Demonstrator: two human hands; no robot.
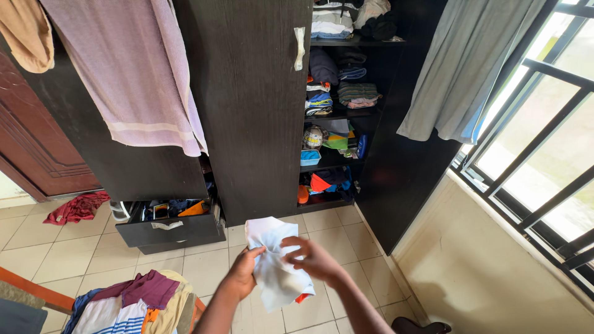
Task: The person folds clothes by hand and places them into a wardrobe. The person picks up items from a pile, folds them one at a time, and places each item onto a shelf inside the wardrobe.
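You hold a white cloth (pixel 273 263) in front of you, above the tiled floor (pixel 322 309). Your left hand (pixel 242 272) is closed around its left edge, and your right hand (pixel 314 258) pinches its upper right part with curled fingers. Just beyond stands a dark wardrobe (pixel 253 111), one drawer (pixel 170 227) pulled open and shelves full of folded clothes. A pile of clothes (pixel 133 303) lies at your lower left.
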